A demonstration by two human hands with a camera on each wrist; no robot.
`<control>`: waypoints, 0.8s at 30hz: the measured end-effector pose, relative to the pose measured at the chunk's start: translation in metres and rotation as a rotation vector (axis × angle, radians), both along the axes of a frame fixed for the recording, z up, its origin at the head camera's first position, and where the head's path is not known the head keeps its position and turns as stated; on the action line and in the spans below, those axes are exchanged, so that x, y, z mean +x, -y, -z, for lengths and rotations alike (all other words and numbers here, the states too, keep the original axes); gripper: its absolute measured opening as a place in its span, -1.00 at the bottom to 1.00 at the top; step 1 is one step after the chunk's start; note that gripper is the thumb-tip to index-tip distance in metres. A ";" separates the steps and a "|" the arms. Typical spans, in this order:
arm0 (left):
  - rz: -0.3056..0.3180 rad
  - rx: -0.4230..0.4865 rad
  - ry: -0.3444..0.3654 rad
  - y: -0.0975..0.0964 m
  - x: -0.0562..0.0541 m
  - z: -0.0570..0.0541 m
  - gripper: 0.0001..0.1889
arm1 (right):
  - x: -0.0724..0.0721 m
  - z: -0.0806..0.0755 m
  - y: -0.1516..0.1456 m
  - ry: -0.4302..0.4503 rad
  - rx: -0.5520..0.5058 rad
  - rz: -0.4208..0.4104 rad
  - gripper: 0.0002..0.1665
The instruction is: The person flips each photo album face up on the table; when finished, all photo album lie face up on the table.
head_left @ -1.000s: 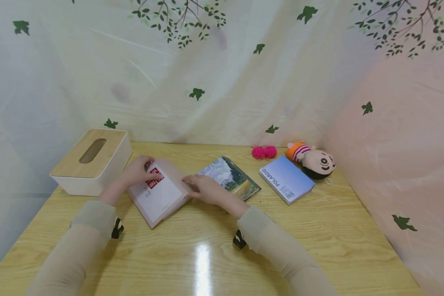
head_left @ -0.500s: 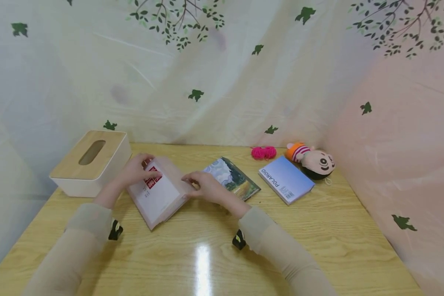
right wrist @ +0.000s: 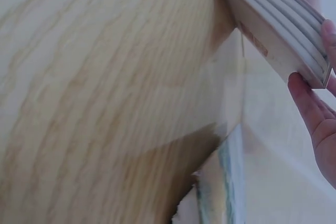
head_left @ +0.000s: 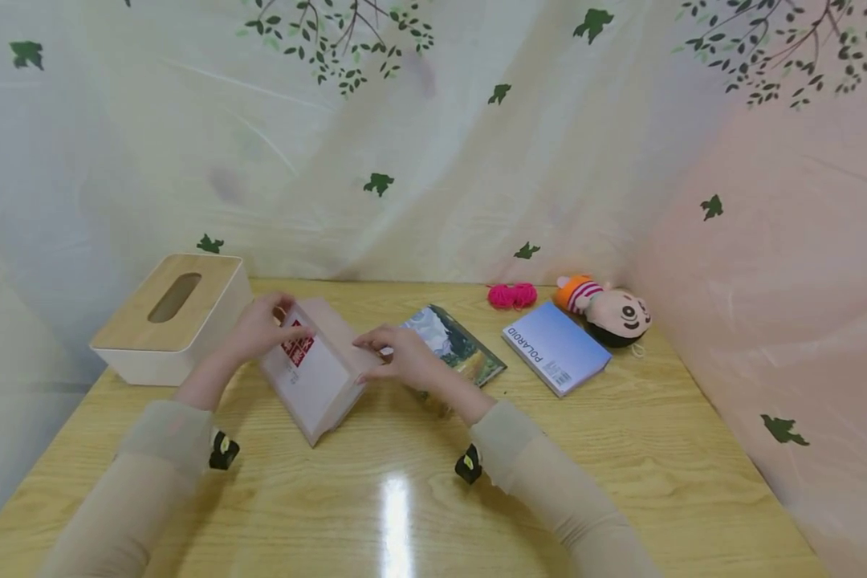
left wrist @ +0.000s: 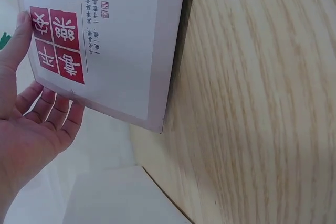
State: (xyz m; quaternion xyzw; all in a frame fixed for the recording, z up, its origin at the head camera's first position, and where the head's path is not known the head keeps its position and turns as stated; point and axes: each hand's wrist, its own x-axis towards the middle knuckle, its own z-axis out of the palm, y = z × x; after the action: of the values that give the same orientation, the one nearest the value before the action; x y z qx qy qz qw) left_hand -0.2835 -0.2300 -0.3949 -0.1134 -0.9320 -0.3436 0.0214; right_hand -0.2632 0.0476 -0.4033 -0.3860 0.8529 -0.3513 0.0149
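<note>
A pale pink book (head_left: pixel 318 393) with a red square of white characters leans tilted between both hands at the left middle of the table. My left hand (head_left: pixel 260 325) grips its far left edge; in the left wrist view the thumb lies on the cover (left wrist: pixel 121 51) and the fingers curl behind the edge. At the opposite side my right hand (head_left: pixel 412 361) pinches the book's right edge. The right wrist view shows the layered side of the book (right wrist: pixel 273 19) between the right thumb and fingers. One lower corner is down close to the wood.
Left of the book stands a white tissue box (head_left: pixel 173 313) with a wooden lid. Behind the right hand lies a painting-covered book (head_left: pixel 470 349). Farther right are a blue POLAROID book (head_left: pixel 556 345), pink yarn (head_left: pixel 513 296) and a plush doll (head_left: pixel 607 309). A patterned curtain (head_left: pixel 433 160) hangs behind.
The pale pink book has tilted up more, its near corner shifting right, and its layered side shows more. Both hands have kept their hold on it. The head view has shifted slightly.
</note>
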 end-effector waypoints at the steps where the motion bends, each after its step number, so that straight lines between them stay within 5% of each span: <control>1: -0.005 0.004 -0.004 0.000 0.001 -0.001 -0.26 | 0.000 -0.001 0.000 0.023 -0.019 -0.001 -0.36; 7: -0.023 0.037 -0.020 -0.001 0.004 -0.007 -0.25 | 0.003 -0.007 -0.001 0.088 -0.090 -0.003 -0.40; 24: -0.071 0.172 0.002 -0.007 0.020 -0.020 -0.20 | 0.012 -0.025 -0.007 -0.004 -0.136 -0.051 -0.40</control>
State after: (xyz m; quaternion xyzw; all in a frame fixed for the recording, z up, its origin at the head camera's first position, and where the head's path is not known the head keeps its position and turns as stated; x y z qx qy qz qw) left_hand -0.2635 -0.2227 -0.3745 -0.0775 -0.9026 -0.4213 0.0422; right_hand -0.2512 0.0543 -0.3783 -0.4083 0.8170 -0.4071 -0.0041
